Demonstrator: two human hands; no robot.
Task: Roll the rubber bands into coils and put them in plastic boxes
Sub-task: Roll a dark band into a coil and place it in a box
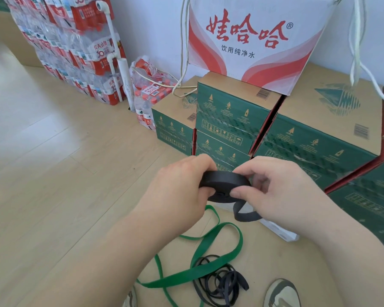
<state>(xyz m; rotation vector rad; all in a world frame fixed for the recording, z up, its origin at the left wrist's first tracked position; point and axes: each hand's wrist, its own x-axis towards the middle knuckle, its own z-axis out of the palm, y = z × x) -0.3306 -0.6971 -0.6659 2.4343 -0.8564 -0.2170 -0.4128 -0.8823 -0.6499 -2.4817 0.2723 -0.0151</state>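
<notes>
A black rubber band wound into a flat coil (224, 181) is held in the air between both hands. My left hand (177, 187) grips the coil's left side, fingers over its top and thumb under. My right hand (277, 187) pinches the coil's right edge, and the band's loose dark tail (245, 214) hangs in a loop below it. On the floor beneath lie a long green band (211, 247) in open loops and a tangle of thin dark bands (220, 282). A clear plastic box (279, 231) shows partly under my right wrist.
Green cardboard cartons (233, 116) are stacked just beyond the hands, with a white and red carton (253, 38) on top. Shrink-wrapped packs of water bottles (75, 52) stand at the far left by the wall. White cords (357, 52) hang at right. My shoes (282, 293) are at the bottom edge.
</notes>
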